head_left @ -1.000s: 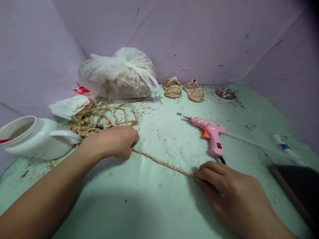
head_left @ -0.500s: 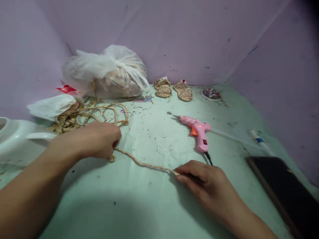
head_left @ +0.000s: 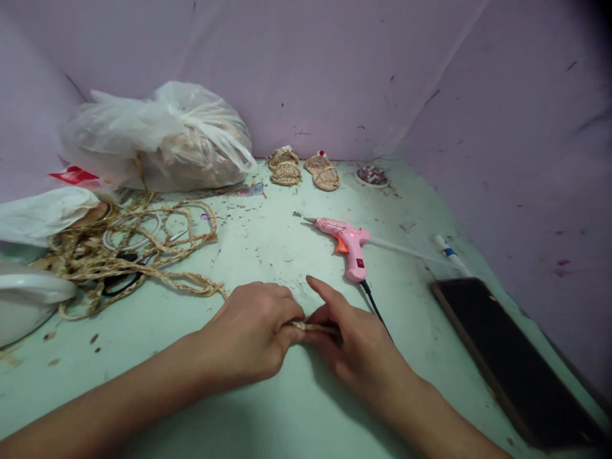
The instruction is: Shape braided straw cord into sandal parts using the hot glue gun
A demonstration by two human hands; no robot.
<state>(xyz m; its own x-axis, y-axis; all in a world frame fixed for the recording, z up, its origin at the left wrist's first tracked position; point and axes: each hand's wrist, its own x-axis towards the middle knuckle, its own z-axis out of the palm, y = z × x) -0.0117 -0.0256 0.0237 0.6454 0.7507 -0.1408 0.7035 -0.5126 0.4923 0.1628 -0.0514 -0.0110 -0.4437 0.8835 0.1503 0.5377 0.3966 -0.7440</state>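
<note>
My left hand (head_left: 261, 325) is closed, pinching a braided straw cord (head_left: 300, 326) between thumb and fingers. Close beside it, my right hand (head_left: 356, 347) holds the same cord near its end, one finger lifted away from it. A short stretch of cord shows between the hands; the tip is hidden in my right hand. Beyond my left hand, more of the braid (head_left: 186, 280) lies in loose loops on the green tabletop (head_left: 268, 248). A pink glue gun (head_left: 351, 245) with an orange trigger lies past my right hand, its small light glowing.
A tied plastic bag (head_left: 162, 140) stands at the back left. Two small woven slippers (head_left: 285, 167) and a dish of small pieces (head_left: 371, 176) sit by the wall. A dark phone (head_left: 507, 357) lies at right. At left are scissors (head_left: 119, 280) and a white jug (head_left: 29, 299).
My left hand has moved right and nearer, along the cord to meet my right hand. A finger of my right hand has lifted. The view has shifted right.
</note>
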